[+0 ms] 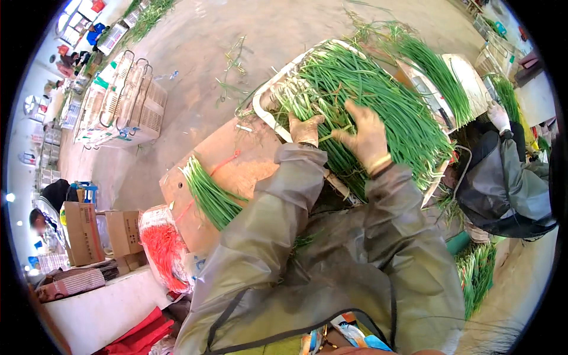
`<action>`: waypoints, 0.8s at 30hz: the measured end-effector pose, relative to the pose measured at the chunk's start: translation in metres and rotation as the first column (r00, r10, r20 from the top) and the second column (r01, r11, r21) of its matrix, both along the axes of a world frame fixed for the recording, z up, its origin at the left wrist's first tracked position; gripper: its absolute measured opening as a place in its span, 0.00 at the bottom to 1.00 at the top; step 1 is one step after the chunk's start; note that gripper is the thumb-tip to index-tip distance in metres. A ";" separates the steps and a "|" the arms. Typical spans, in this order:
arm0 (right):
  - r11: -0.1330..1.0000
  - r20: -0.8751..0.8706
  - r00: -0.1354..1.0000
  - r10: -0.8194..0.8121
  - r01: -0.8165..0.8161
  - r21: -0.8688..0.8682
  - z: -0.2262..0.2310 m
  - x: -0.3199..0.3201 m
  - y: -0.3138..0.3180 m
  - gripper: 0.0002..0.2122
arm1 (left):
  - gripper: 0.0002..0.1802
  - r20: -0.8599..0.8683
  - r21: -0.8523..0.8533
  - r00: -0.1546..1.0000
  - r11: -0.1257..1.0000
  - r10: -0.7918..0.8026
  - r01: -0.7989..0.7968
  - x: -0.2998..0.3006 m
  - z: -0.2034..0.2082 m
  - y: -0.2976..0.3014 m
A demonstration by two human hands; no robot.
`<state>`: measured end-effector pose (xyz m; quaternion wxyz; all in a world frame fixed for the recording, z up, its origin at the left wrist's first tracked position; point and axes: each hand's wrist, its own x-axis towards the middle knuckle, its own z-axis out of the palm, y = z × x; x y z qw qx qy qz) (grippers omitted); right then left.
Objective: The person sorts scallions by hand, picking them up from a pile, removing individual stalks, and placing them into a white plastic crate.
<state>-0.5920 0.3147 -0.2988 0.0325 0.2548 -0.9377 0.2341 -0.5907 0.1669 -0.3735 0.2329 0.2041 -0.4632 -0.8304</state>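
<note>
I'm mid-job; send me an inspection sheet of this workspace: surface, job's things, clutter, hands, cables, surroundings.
Surface: flat brown board, stained, with a small dark hole.
Job's things: long green stalks with pale ends, heaped in a white-rimmed container; smaller green bunch on the board.
Clutter: thin red strip on the board; loose green stalks on the floor.
Hands: left hand at the pale ends, grip unclear; right hand open, over the heap.
Cables: nothing seen.
Surroundings: stacked off-white plastic crates and brown cardboard boxes, left; co-worker in dark clothing, right.
</note>
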 end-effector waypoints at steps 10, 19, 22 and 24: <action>0.524 0.497 0.833 0.242 0.319 -0.790 0.003 -0.077 -0.003 0.21 | 0.38 0.235 -0.915 0.972 0.333 -0.019 0.228 0.040 0.071 0.016; 0.459 0.356 0.859 0.367 0.166 -0.873 0.010 -0.056 0.030 0.20 | 0.39 -0.410 -0.257 0.815 0.909 -0.410 0.329 -0.008 0.073 0.047; 0.434 0.413 0.821 0.393 0.230 -0.871 0.011 -0.050 0.040 0.20 | 0.23 -0.131 -0.609 0.876 0.735 -0.464 0.298 -0.017 0.061 0.043; 0.414 0.409 0.817 0.406 0.235 -0.880 0.017 -0.046 0.039 0.20 | 0.22 -0.015 -0.795 0.931 0.570 -0.363 0.209 -0.015 0.052 0.042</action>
